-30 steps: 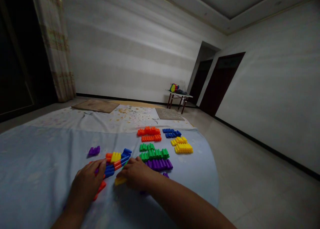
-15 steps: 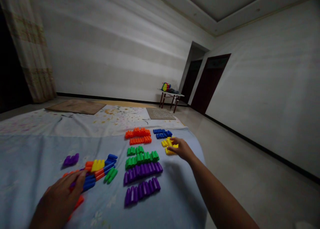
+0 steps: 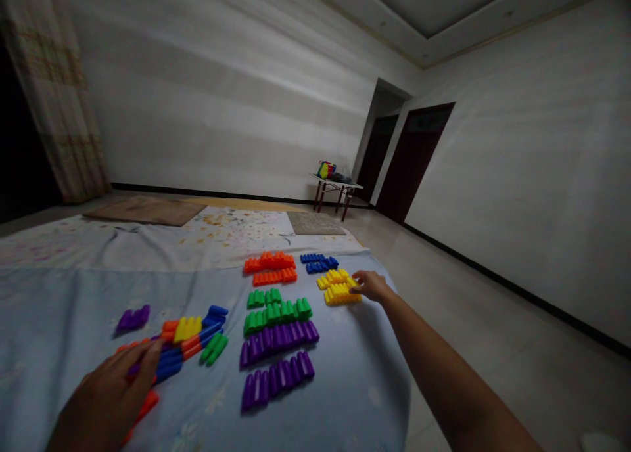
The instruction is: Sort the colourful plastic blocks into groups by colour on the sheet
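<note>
My right hand (image 3: 371, 286) is at the right end of two rows of yellow plastic blocks (image 3: 340, 294), its thumb and fingers closed on the end block. My left hand (image 3: 111, 386) lies over a mixed pile, fingers stretched out and partly hiding orange, purple and blue blocks (image 3: 170, 363). At the pile's far side are a yellow block (image 3: 187, 329), a green block (image 3: 213, 349) and a purple block (image 3: 133, 319). Sorted rows of purple blocks (image 3: 280, 340), green blocks (image 3: 279, 312), orange blocks (image 3: 270, 261) and blue blocks (image 3: 320, 263) lie between my hands.
A light blue cloth (image 3: 197, 406) with a floral part covers the table. A brown board (image 3: 145, 210) and a smaller grey-brown board (image 3: 315, 223) lie at its far edge. Beyond stands a small table (image 3: 338, 182) with a colourful bag on it.
My right hand has shifted slightly right, from over the yellow blocks to their right end, uncovering the two rows. My left hand stays over the mixed pile.
</note>
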`<state>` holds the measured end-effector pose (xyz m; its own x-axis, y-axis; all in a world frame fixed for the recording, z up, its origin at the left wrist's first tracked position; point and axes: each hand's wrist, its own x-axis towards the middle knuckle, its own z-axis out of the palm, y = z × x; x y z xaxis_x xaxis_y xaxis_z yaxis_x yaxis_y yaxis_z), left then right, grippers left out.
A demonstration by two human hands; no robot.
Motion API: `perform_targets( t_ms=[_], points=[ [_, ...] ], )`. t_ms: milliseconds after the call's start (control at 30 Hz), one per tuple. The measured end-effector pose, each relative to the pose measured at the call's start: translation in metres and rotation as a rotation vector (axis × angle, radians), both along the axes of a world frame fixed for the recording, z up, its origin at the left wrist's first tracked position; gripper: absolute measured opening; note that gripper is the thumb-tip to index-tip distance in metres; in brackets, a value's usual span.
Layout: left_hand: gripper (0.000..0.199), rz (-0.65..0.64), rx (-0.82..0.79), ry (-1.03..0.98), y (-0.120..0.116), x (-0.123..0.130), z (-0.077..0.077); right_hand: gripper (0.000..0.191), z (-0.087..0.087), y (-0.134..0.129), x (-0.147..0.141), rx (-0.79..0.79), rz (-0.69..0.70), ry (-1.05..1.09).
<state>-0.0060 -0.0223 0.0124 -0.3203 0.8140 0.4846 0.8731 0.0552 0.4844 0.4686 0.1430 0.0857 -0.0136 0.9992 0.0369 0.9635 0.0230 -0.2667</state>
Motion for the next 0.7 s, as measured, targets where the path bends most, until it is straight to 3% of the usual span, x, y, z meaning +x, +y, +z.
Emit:
perform_targets(
  t_ms=[100, 267, 400, 533, 700],
  points=[
    [0.035, -0.04, -0.044, -0.017, -0.001, 0.0, 0.003, 0.042, -0.002, -0.002, -0.002, 0.001, 0.006, -0.03],
    [0.033, -0.053, 0.024, -0.046, -0.009, 0.012, 0.015, 0.043, -0.003, -0.009, -0.002, 0.03, 0.03, -0.055],
    [0.039, -0.045, 0.041, -0.05, -0.016, 0.022, 0.025, 0.039, -0.005, -0.014, -0.018, 0.191, 0.074, -0.011],
    [0.039, -0.047, 0.004, -0.063, -0.018, 0.025, 0.027, 0.029, -0.007, -0.03, -0.064, 0.318, 0.29, 0.14],
    [0.039, -0.061, 0.004, -0.098, -0.02, 0.025, 0.029, 0.023, -0.003, -0.067, -0.147, 0.307, 0.607, 0.253]
  ],
)
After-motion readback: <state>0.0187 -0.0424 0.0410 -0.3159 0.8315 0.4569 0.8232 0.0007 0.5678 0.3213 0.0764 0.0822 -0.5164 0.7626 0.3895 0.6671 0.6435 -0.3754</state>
